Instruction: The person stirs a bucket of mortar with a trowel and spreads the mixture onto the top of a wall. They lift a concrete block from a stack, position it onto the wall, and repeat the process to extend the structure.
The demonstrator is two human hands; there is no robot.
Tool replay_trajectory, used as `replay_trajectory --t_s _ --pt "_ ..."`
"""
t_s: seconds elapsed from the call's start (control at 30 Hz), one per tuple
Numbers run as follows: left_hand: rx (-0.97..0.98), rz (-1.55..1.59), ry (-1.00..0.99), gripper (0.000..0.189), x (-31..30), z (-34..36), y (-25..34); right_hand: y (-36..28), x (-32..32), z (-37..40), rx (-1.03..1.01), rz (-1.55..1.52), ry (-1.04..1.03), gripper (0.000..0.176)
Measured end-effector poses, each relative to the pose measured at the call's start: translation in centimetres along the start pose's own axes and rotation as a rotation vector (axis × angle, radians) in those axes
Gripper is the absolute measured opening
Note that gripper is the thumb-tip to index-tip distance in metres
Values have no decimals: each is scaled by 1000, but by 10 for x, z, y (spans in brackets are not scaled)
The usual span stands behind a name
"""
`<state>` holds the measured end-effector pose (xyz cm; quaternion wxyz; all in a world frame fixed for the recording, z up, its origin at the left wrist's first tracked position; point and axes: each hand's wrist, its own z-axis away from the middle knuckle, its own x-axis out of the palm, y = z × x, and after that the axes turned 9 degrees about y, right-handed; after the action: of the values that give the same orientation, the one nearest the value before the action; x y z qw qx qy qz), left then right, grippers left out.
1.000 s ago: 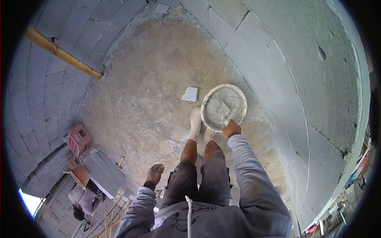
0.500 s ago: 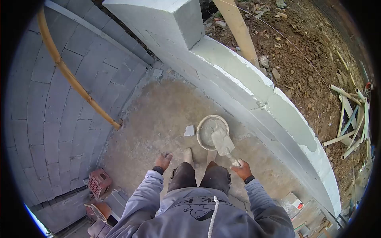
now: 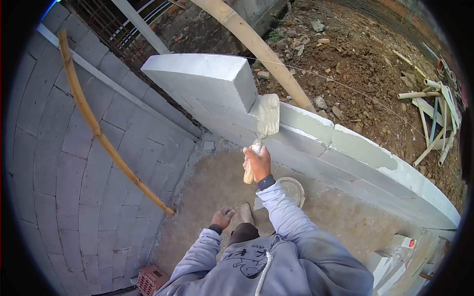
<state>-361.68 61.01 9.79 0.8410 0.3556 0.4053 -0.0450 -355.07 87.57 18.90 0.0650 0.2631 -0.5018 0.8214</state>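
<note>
My right hand [image 3: 257, 163] is wrapped round the handle of a trowel [image 3: 268, 116]. Wet grey mortar coats the trowel's blade, which is over the top of the low block wall [image 3: 306, 148], beside the end of a raised white block [image 3: 197, 71]. A layer of mortar [image 3: 308, 123] lies along the wall top to the right. My left hand [image 3: 223, 218] hangs low over the floor with its fingers curled; whether it holds anything is too small to tell. Partly behind my right sleeve, a round bucket of mortar [image 3: 292, 191] stands on the floor.
A bamboo pole [image 3: 98, 133] leans against the grey block wall [image 3: 74, 182] at the left. Another pole [image 3: 256, 47] slants beyond the low wall, with a thin string nearby. A red crate [image 3: 152, 280] is at the lower left, cut blocks [image 3: 390, 266] at the lower right.
My right hand has carried the trowel from the bucket up to the wall top, next to the raised block. The view has shifted towards the wall, and my left hand remains low.
</note>
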Motion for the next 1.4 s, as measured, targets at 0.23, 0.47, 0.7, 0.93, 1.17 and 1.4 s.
replay_trajectory --t_s 0.23,0.47,0.7,0.93,1.17,1.4 --pt "-70 8 66 33 -69 -47 -162 39 114 -42 -153 579 457 46" --pt "-120 156 97 31 -110 -86 -244 -10 179 -12 -425 772 542 47" --pt "10 112 -63 29 -85 -116 -183 15 143 31 -676 620 356 43" --pt "130 140 -116 29 -73 -121 -102 27 -20 77 -320 556 385 40" --pt "6 -33 -68 32 -21 -111 -110 -33 -114 84 -441 798 432 39" --pt "73 -56 -162 43 36 -21 16 1 13 9 -449 672 300 44"
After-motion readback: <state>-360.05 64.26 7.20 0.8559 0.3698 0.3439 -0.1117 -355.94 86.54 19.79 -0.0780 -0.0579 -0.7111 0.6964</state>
